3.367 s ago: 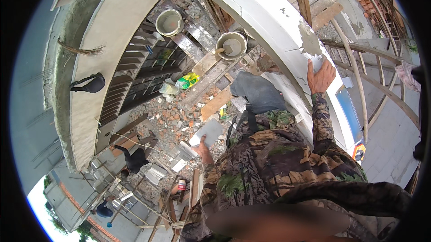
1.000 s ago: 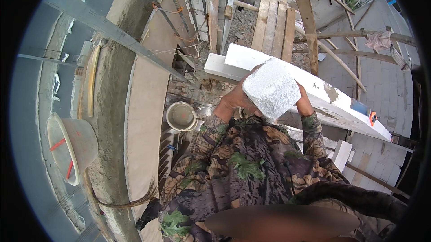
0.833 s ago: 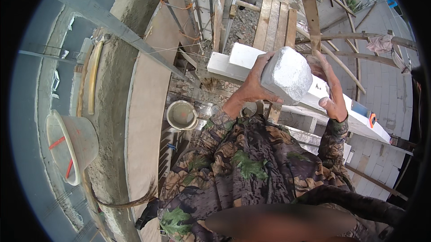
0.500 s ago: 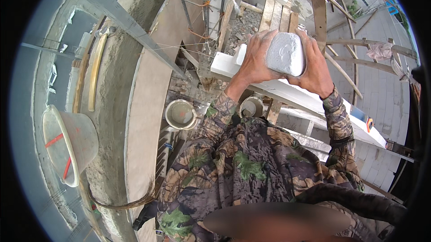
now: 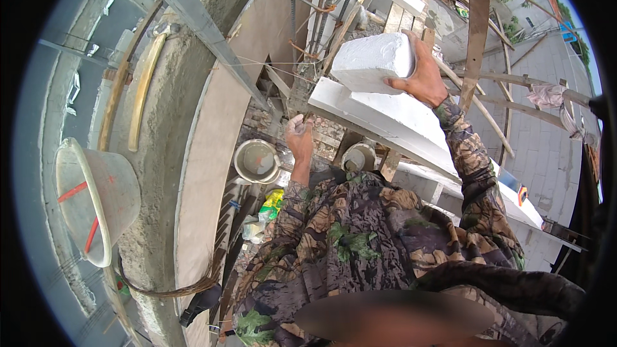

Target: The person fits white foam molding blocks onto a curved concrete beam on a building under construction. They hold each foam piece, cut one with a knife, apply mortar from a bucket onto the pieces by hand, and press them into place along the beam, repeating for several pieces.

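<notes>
Since half a second ago, the left hand (image 5: 297, 136) has let go, fingers loosely spread. Only the right hand (image 5: 421, 77) grips the white block (image 5: 373, 63); one-handed, it could slip toward the buckets (image 5: 257, 160) below.

Even daylight flooding scene, soft and diffuse, no hard shadows showing. White rectangular foam-like block (image 5: 373, 63) and long white painted beam (image 5: 411, 122) glaring near overexposure, surface detail washing out. Deep gap below, around round grey bucket (image 5: 257, 160), sitting dimmer. Fisheye bending straight edges strongly toward rim; black vignette ringing frame. Smooth blurred oval smearing bottom centre. Centre staying reasonably sharp.
</notes>
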The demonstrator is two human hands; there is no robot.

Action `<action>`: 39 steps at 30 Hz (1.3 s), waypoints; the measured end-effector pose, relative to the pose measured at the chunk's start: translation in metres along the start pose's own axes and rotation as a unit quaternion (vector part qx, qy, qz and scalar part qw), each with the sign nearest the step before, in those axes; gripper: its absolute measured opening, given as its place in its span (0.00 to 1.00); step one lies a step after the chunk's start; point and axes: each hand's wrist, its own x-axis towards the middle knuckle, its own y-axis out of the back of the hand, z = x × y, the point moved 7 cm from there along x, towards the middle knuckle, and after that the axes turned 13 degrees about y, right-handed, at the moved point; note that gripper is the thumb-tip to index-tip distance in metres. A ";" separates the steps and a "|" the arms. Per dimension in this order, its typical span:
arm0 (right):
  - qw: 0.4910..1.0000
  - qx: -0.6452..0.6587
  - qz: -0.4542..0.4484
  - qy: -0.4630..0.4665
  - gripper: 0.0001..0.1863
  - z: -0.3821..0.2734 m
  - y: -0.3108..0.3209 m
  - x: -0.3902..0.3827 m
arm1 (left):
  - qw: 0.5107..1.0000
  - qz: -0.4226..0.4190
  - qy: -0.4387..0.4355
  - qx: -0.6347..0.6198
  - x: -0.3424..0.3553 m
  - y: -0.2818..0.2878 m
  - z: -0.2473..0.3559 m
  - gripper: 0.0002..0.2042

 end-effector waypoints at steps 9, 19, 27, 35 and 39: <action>1.000 -0.019 -0.023 0.001 0.61 0.003 -0.031 0.014 | 0.996 -0.057 0.044 -0.055 0.034 -0.007 -0.022 0.13; 0.996 -0.034 -0.084 -0.005 0.63 0.002 -0.058 0.035 | 0.986 -0.128 0.076 -0.075 0.038 -0.052 -0.048 0.11; 0.990 -0.055 -0.132 0.002 0.64 -0.008 -0.092 0.048 | 0.965 -0.167 0.136 -0.148 0.050 -0.072 -0.051 0.16; 0.983 -0.070 -0.168 0.015 0.64 -0.009 -0.133 0.049 | 0.939 -0.167 0.212 -0.212 0.050 -0.093 -0.034 0.24; 0.983 -0.058 -0.175 0.006 0.60 -0.003 -0.148 0.044 | 0.934 -0.147 0.236 -0.225 0.055 -0.096 -0.047 0.24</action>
